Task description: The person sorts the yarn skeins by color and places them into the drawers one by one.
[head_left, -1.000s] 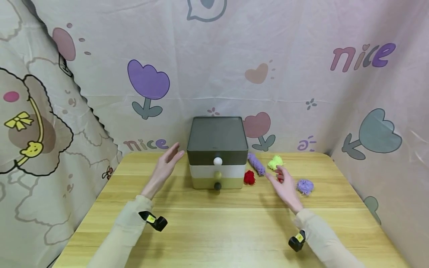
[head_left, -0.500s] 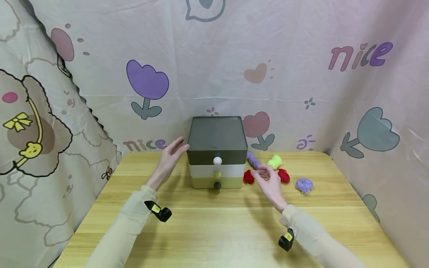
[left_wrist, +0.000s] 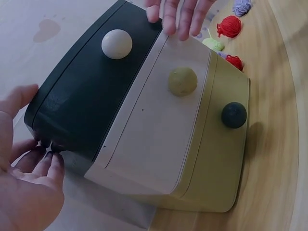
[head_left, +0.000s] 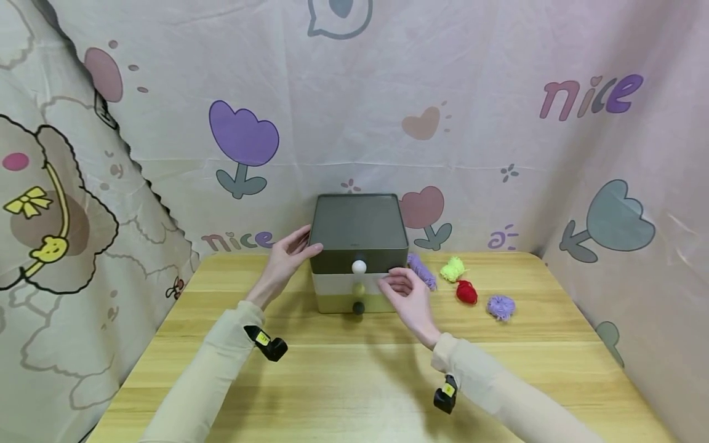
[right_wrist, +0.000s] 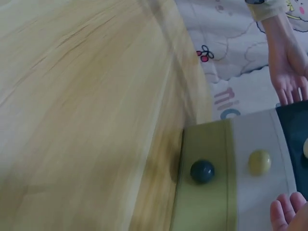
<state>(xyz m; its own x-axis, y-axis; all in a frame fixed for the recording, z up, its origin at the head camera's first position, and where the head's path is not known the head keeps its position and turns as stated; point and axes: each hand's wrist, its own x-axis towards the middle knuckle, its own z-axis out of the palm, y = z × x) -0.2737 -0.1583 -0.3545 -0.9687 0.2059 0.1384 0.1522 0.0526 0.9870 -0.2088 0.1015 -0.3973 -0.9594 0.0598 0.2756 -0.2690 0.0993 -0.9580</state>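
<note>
1. A box-shaped three-tier drawer cabinet stands upright on the light wood-grain counter, its back toward a pale printed cloth. Its tiers are dark grey-green on top, off-white in the middle and olive-yellow at the bottom, all sitting flush.
2. One round knob marks each tier: a white knob on top, an olive-yellow knob in the middle and a dark knob at the bottom.
3. The left hand is at the cabinet's left side, fingers relaxed and loosely bent, their tips touching the side of the top tier; the thumb lies by its front corner.
4. The right hand is at the cabinet's right front, fingers slightly bent and holding nothing; whether the fingertips touch the front I cannot tell.
5. Right of the cabinet lie a long purple yarn roll, a fluffy yellow-green yarn ball, a red yarn ball and, farther right, a round purple yarn bundle.
6. The left wrist view shows a second red yarn ball close beside the cabinet; in the head view the right hand hides it.
7. Both arms wear cream sleeves.
</note>
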